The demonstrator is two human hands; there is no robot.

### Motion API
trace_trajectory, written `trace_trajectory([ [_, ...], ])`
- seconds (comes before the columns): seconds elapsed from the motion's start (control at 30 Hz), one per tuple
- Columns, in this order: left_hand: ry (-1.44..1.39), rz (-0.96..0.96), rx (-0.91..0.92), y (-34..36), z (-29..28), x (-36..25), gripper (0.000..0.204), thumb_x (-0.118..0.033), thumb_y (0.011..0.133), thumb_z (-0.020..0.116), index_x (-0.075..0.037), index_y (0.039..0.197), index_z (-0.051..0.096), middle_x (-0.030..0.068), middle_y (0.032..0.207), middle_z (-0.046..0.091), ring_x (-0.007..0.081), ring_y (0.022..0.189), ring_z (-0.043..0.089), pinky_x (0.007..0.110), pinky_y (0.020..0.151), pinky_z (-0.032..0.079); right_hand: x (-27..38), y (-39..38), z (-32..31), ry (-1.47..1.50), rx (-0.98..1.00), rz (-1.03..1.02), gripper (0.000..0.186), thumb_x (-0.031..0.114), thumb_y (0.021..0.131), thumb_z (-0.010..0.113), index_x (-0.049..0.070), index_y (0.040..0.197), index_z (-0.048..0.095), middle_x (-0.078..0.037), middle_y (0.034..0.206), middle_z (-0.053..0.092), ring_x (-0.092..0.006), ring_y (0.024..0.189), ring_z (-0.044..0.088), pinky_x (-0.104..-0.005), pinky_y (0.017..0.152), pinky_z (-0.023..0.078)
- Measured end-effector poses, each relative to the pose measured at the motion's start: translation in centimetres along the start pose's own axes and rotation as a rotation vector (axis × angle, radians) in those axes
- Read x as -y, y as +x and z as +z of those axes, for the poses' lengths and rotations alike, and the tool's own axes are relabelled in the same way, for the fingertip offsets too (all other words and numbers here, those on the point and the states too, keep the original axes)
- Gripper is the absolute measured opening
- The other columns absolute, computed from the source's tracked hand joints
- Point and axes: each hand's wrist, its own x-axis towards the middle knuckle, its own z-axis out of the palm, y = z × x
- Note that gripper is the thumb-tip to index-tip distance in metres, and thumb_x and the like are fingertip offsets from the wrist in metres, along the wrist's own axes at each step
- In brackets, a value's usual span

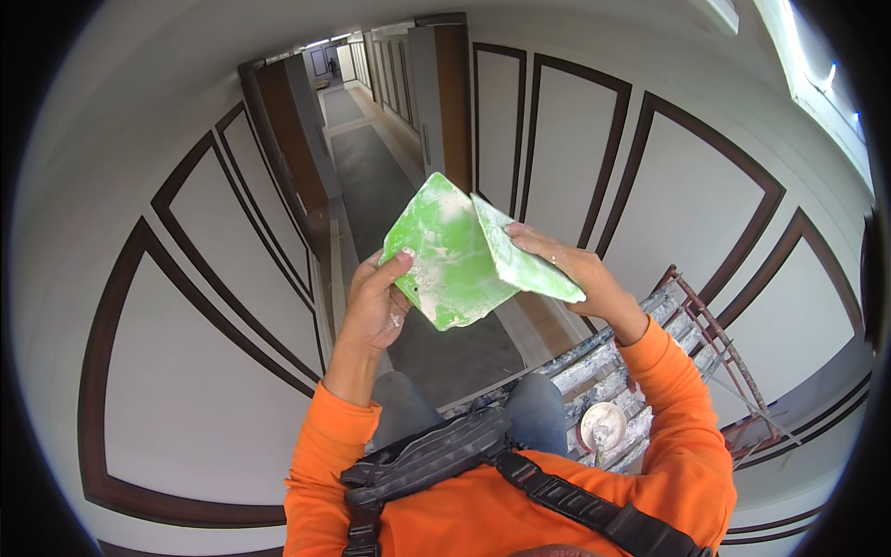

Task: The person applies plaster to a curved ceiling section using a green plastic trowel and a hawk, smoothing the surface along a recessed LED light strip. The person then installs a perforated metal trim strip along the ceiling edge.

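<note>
My left hand (pixel 379 304) grips a green plastic putty spreader (pixel 444 255) by its left edge, thumb on the face. The face is smeared with white filler. In my right hand (pixel 580 274) is a second green spreader (pixel 520 258), tilted, its surface also coated with white. The edges of the two spreaders meet or overlap in front of me; whether they press together I cannot tell. White residue marks my fingers.
I am up on a scaffold platform (pixel 580 371) of paint-spattered planks with a rusty rail (pixel 729 348). A bucket (pixel 603 425) of white filler with a tool in it stands at my right. Panelled walls (pixel 204 362) flank a long corridor floor (pixel 367 162) below.
</note>
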Motion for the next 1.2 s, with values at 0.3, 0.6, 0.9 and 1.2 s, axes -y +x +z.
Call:
trace_trajectory([
  [0.3, 0.018, -0.011, 0.090, 0.4, 0.3, 0.0, 0.036, -0.010, 0.099, 0.062, 0.008, 0.129, 0.057, 0.0172, 0.119, 0.069, 0.0237, 0.104, 0.072, 0.036, 0.093, 0.060, -2.6, 0.6, 0.2, -0.204, -0.009, -0.112, 0.066, 0.003, 0.081, 0.078, 0.009, 0.144, 0.057, -0.014, 0.148, 0.057, -0.0342, 0.138, 0.053, -0.0424, 0.118, 0.044],
  [0.6, -0.058, 0.031, 0.031, 0.0, 1.1, 1.0, 0.042, -0.016, 0.101, 0.062, 0.006, 0.136, 0.053, 0.0160, 0.127, 0.067, 0.0246, 0.111, 0.070, 0.040, 0.097, 0.057, -10.8, -1.6, 2.0, -0.422, -0.008, 0.207, 0.048, 0.000, 0.091, 0.062, 0.006, 0.138, 0.058, -0.020, 0.141, 0.060, -0.0361, 0.124, 0.063, -0.0411, 0.103, 0.054],
  [0.9, 0.185, 0.548, -0.079, 4.3, -3.4, 1.8, 0.056, -0.037, 0.107, 0.055, -0.002, 0.149, 0.041, 0.0131, 0.144, 0.057, 0.0284, 0.131, 0.058, 0.052, 0.109, 0.047, -2.7, -3.0, 9.1, 1.393, -0.793, 0.933, 0.048, 0.006, 0.090, 0.067, -0.005, 0.135, 0.053, -0.013, 0.116, 0.070, -0.0270, 0.094, 0.073, -0.0401, 0.084, 0.059],
  [1.2, 0.291, 0.084, -0.127, 5.6, -0.3, -1.6, 0.047, -0.033, 0.110, 0.050, 0.006, 0.137, 0.052, 0.0155, 0.129, 0.066, 0.0237, 0.115, 0.066, 0.037, 0.098, 0.053, 1.0, 0.9, 2.6, -0.385, -0.251, 0.105, 0.040, -0.001, 0.079, 0.069, 0.013, 0.115, 0.075, -0.006, 0.106, 0.076, -0.0286, 0.090, 0.071, -0.0381, 0.076, 0.058],
])
